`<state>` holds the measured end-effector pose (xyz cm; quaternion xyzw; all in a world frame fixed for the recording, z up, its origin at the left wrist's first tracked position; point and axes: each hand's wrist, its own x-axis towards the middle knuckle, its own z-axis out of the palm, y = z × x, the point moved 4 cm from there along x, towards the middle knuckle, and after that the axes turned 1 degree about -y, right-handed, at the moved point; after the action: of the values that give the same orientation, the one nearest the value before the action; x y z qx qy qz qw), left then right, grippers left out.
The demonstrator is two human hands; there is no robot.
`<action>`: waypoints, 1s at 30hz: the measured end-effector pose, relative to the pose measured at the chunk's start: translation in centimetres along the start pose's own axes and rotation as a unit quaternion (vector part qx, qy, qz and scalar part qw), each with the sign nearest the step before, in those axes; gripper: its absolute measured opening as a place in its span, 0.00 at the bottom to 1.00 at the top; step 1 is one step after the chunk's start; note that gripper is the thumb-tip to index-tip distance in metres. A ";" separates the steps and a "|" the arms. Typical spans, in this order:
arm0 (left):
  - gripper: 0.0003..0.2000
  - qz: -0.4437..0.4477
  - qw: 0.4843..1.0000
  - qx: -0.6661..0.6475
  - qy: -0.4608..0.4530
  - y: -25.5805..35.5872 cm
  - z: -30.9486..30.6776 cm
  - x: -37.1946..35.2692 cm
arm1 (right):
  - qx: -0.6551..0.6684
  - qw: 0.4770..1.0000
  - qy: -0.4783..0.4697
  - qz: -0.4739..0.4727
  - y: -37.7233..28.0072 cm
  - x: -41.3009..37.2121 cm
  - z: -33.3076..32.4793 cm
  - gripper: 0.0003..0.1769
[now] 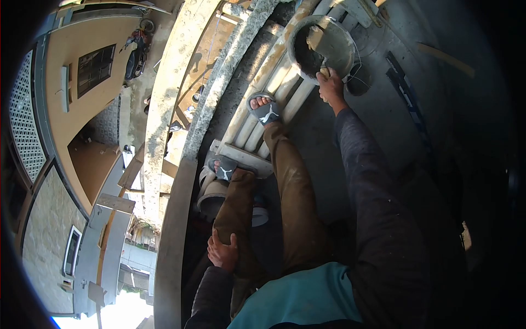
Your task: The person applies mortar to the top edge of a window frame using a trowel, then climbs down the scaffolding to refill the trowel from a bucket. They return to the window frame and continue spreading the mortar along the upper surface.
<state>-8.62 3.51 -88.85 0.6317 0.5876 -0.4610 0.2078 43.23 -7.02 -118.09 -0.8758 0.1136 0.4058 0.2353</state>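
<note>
My right hand (330, 88) is closed around the handle of a trowel (315, 39), whose blade reaches into a round bucket (344, 46). Grey mortar (307, 57) lies in the bucket, and a thin wire handle hangs off its rim. On my left leg, near the knee, rests my left hand (223, 252), with its thumb apart from the fingers and nothing in it. Both my sandaled feet stand on a platform of pale poles (262, 123).
A rough concrete ledge (211, 104) runs beside the platform, with a drop to a yard and motorcycle (136, 55) beyond. Below the platform are another bucket (212, 200) and a white container (259, 215). A long dark level-like bar (405, 90) lies right.
</note>
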 end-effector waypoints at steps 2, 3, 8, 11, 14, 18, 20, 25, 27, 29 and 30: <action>0.35 0.006 1.000 -0.011 0.016 -0.1 0.2 -0.3 | -0.135 0.981 0.087 -0.112 2.3 -0.8 -0.2 0.29; 0.35 0.001 1.000 -0.022 0.008 -0.1 0.1 -0.5 | -0.130 0.979 0.101 -0.122 2.4 -2.7 -0.9 0.29; 0.39 0.048 0.980 -0.172 0.083 -1.8 -0.1 -0.9 | -0.085 0.963 0.102 -0.233 -0.5 -15.1 -3.2 0.26; 0.40 0.069 0.941 -0.225 0.244 -2.4 -3.0 -3.0 | -0.128 0.940 0.101 -0.298 -3.9 -21.4 -4.6 0.25; 0.45 -0.027 0.906 -0.241 0.347 -5.1 -11.1 -6.7 | -0.117 0.926 0.059 -0.354 -8.7 -26.8 -5.1 0.24; 0.47 -0.205 0.758 -0.177 0.594 -16.5 -23.2 -16.2 | -0.150 0.855 0.028 -0.496 -17.8 -33.5 -5.9 0.23; 0.48 -0.321 0.613 -0.111 0.713 -23.5 -27.4 -23.9 | -0.154 0.818 -0.006 -0.554 -22.9 -36.5 -6.0 0.24; 0.53 -0.577 0.280 0.003 0.768 -36.7 -28.3 -42.2 | -0.080 0.671 -0.054 -0.735 -37.1 -49.1 -7.9 0.20; 0.53 -0.557 0.221 -0.046 0.799 -42.1 -26.1 -44.9 | -0.036 0.592 -0.067 -0.802 -41.4 -52.9 -8.1 0.21; 0.51 -0.478 0.170 -0.130 0.852 -45.9 -24.8 -46.4 | -0.011 0.563 -0.076 -0.823 -44.8 -58.2 -8.7 0.21; 0.48 -0.443 0.220 -0.164 0.854 -46.1 -25.6 -47.5 | 0.012 0.549 -0.086 -0.831 -46.2 -61.2 -9.4 0.21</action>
<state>-37.49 8.20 -24.18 0.2379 0.6618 0.4423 -0.5567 27.94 28.63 -51.28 -0.5373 -0.6813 0.1013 0.4867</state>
